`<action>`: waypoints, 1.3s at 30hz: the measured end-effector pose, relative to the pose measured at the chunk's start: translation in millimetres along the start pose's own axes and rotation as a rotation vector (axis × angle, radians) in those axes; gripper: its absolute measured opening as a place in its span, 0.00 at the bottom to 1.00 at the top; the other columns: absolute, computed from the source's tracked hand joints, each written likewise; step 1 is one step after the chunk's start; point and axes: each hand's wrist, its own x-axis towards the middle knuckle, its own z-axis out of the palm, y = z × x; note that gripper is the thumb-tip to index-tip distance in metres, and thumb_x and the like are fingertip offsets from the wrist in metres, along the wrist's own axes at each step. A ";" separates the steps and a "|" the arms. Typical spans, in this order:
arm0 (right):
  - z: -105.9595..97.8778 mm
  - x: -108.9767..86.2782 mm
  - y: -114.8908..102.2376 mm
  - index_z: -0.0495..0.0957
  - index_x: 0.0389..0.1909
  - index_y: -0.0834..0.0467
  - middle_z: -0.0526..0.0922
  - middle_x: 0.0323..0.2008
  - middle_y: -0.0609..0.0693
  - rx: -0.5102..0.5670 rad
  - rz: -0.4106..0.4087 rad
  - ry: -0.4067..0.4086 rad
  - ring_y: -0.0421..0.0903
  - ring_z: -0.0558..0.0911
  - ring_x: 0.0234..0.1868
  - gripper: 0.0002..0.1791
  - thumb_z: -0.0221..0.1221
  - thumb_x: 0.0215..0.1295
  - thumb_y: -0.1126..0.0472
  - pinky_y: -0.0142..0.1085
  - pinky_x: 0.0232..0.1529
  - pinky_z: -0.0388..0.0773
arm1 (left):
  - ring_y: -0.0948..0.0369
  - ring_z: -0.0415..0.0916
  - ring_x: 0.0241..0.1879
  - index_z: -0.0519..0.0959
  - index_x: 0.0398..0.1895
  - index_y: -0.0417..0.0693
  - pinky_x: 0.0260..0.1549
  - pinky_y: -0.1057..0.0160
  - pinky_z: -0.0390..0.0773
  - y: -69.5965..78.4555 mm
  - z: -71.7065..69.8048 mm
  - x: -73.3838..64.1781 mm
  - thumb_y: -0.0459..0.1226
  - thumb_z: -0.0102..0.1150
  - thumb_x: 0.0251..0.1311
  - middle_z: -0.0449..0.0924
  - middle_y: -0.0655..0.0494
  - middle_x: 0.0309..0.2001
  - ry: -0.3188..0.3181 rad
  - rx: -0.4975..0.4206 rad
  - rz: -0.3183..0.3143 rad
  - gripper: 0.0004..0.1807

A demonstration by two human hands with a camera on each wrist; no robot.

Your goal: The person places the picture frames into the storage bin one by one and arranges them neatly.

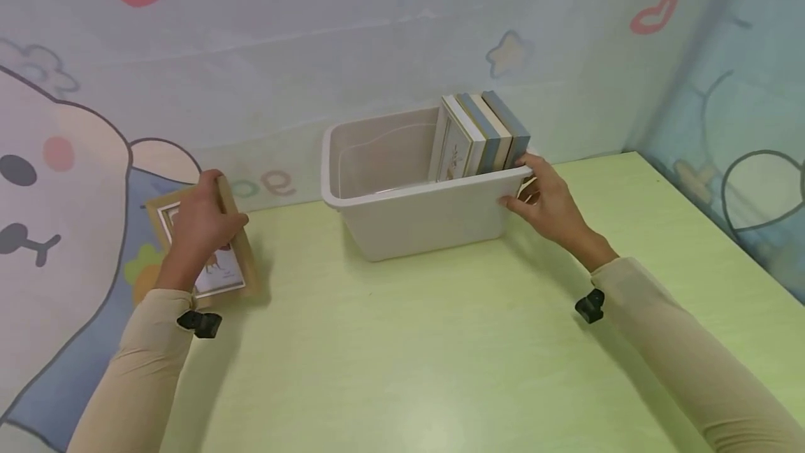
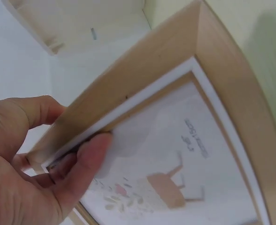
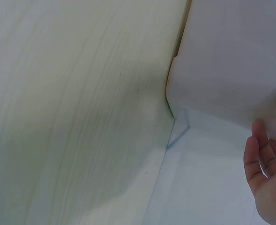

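Observation:
My left hand [image 1: 200,222] grips a light wooden picture frame [image 1: 247,257] by its side edge, left of the bin. In the left wrist view, the fingers lie over the front of the picture frame [image 2: 234,75] and the thumb is behind its edge. The picture shows an animal drawing with a white inner border. My right hand [image 1: 548,203] holds the right end of a white plastic storage bin [image 1: 418,219] at its rim. Several picture frames [image 1: 462,138] in white, blue and cream stand upright, packed together at the bin's right end.
The bin stands on a pale green table [image 1: 402,341], close to the back wall. A cloth with a cartoon animal [image 1: 63,243], hearts and a star covers the walls. The bin's left part [image 1: 383,159] shows its bare inside.

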 end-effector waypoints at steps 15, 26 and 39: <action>0.2 -2.7 -0.3 0.64 0.63 0.61 0.77 0.46 0.60 -0.001 0.011 -0.003 0.52 0.82 0.33 0.33 0.69 0.61 0.64 0.25 0.34 0.74 | 0.38 0.78 0.29 0.61 0.70 0.45 0.26 0.48 0.73 -6.3 16.0 -37.2 0.33 0.65 0.55 0.78 0.30 0.34 0.317 -0.004 0.158 0.38; -0.4 -2.4 4.7 0.64 0.62 0.61 0.77 0.44 0.59 0.008 -0.002 -0.005 0.51 0.82 0.33 0.32 0.69 0.62 0.63 0.26 0.34 0.75 | 0.45 0.77 0.29 0.64 0.67 0.51 0.30 0.75 0.63 -10.4 36.1 -49.3 0.33 0.67 0.57 0.79 0.33 0.32 0.653 -0.179 0.113 0.35; -3.6 -2.9 7.6 0.64 0.63 0.63 0.77 0.43 0.60 -0.003 -0.005 -0.002 0.52 0.82 0.32 0.32 0.69 0.62 0.65 0.21 0.33 0.73 | 0.90 0.63 0.26 0.63 0.67 0.52 0.34 0.84 0.66 11.5 26.8 -46.9 0.32 0.69 0.56 0.79 0.36 0.30 0.705 -0.230 0.265 0.36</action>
